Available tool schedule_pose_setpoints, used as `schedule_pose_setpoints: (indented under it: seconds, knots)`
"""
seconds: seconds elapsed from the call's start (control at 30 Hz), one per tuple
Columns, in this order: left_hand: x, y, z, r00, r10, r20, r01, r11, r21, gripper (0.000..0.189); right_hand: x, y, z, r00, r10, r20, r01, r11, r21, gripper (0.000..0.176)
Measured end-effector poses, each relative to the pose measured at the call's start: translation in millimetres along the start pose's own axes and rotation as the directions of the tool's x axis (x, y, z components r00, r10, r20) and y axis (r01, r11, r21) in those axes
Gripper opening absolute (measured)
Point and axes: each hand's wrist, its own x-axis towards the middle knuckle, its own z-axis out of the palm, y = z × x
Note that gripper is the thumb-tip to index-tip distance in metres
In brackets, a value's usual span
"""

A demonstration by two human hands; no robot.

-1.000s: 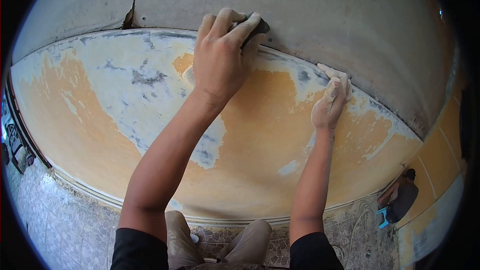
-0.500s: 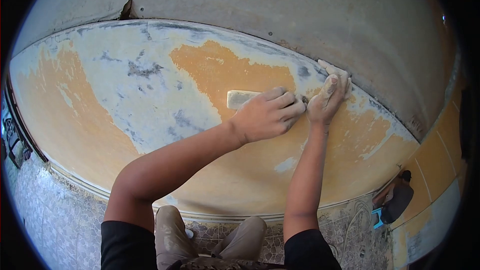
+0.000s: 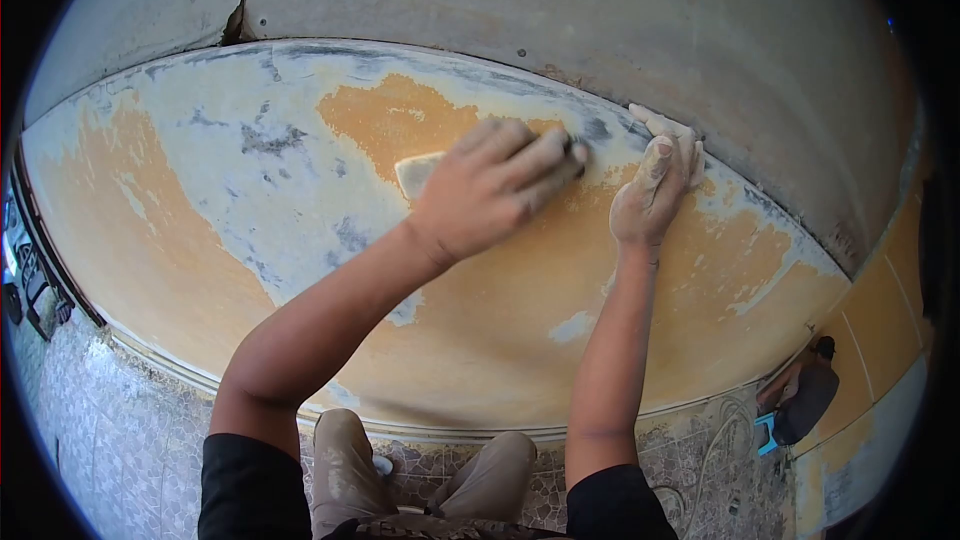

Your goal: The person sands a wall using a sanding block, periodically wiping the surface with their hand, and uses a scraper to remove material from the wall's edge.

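Note:
My left hand (image 3: 490,185), blurred by motion, is wrapped round a sanding block (image 3: 418,176). The block's pale, rounded end shows to the left of the knuckles, and a small dark end shows at the right; the middle is hidden under my fingers. It lies against a large curved panel (image 3: 480,320) with patches of orange, white and grey. Dusted with pale powder, my right hand (image 3: 655,185) rests on the panel near its upper edge, with its fingers stretched out and holding nothing.
A smooth grey surface (image 3: 600,20) adjoins the panel's upper edge. At the right, another person (image 3: 808,400) sits low on a blue stool (image 3: 766,433). Patterned floor tiles (image 3: 150,440) lie below, with a hose or cable (image 3: 700,465) on them.
My left hand has moved left and slightly up across the panel with the sanding block. My right hand stays at nearly the same place. The view has shifted slightly.

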Motion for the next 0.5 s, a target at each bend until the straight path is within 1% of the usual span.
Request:
schedule_pose_setpoints:
  seconds: [0.03, 0.07, 0.1, 0.13, 0.17, 0.2, 0.23, 0.27, 0.3, 0.37, 0.4, 0.43, 0.5]
  knots:
    - [15.2, -14.5, -8.0, 0.984, -0.145, -0.106, 0.152, 0.987, 0.059, 0.044, 0.1, 0.9, -0.8, 1.0, 0.0, 0.001, 0.0, 0.999, 0.044, 0.052]
    - [26.5, -22.0, -13.9, 0.936, -0.293, -0.196, 0.305, 0.952, 0.035, 0.041, 0.9, 0.8, -1.0, 1.0, 0.003, 0.0, -0.003, 0.999, 0.043, 0.052]
    - [32.3, -25.6, -17.1, 0.857, -0.432, -0.28, 0.449, 0.893, -0.003, 0.038, 1.6, -0.3, -0.5, 1.0, -0.015, 0.002, 0.016, 0.999, -0.034, 0.04]
    - [25.6, -24.2, -11.4, 0.903, -0.359, -0.236, 0.388, 0.917, 0.089, 0.041, 1.8, -1.0, 0.0, 0.999, -0.035, 0.007, 0.036, 0.993, -0.111, 0.03]
    - [15.3, -11.1, -4.8, 0.954, -0.26, -0.15, 0.274, 0.959, 0.079, 0.039, 2.3, -0.4, 1.5, 0.999, -0.039, 0.01, 0.04, 0.993, -0.109, 0.03]
    - [-0.1, 2.4, -1.8, 0.996, -0.08, -0.045, 0.083, 0.994, 0.068, 0.04, 1.7, 0.7, 3.1, 0.999, -0.04, -0.006, 0.039, 0.992, -0.117, 0.024]
    - [-13.4, 10.8, 3.3, 0.993, 0.106, 0.058, -0.109, 0.993, 0.039, 0.04, 1.2, 1.6, 4.8, 0.999, -0.041, -0.024, 0.038, 0.992, -0.123, 0.02]
    - [-24.3, 9.6, 9.5, 0.983, 0.167, 0.076, -0.171, 0.984, 0.042, 0.042, 0.6, 2.1, 5.3, 0.999, -0.045, -0.023, 0.042, 0.992, -0.118, 0.02]
    - [-19.6, 1.8, 3.1, 0.983, 0.167, 0.075, -0.171, 0.984, 0.049, 0.042, 0.2, 2.8, 4.7, 0.999, -0.031, -0.011, 0.029, 0.993, -0.117, 0.02]
    - [9.1, -27.9, -19.6, 0.999, -0.042, -0.034, 0.044, 0.997, 0.069, 0.04, 1.2, 2.8, 3.8, 1.0, -0.016, -0.009, 0.015, 0.993, -0.121, 0.021]
    - [20.2, -43.8, -31.1, 0.976, -0.199, -0.085, 0.206, 0.974, 0.095, 0.042, 1.8, 2.2, 3.2, 1.0, -0.016, -0.011, 0.015, 0.994, -0.109, 0.02]
    - [26.1, -51.4, -35.4, 0.923, -0.34, -0.181, 0.351, 0.936, 0.036, 0.044, 1.2, 1.0, 2.7, 1.0, -0.015, -0.01, 0.013, 0.995, -0.096, 0.02]
    - [16.4, -33.2, -22.2, 0.931, -0.314, -0.185, 0.338, 0.933, 0.119, 0.045, 0.1, 2.4, 5.4, 1.0, -0.015, -0.023, 0.012, 0.994, -0.108, 0.02]
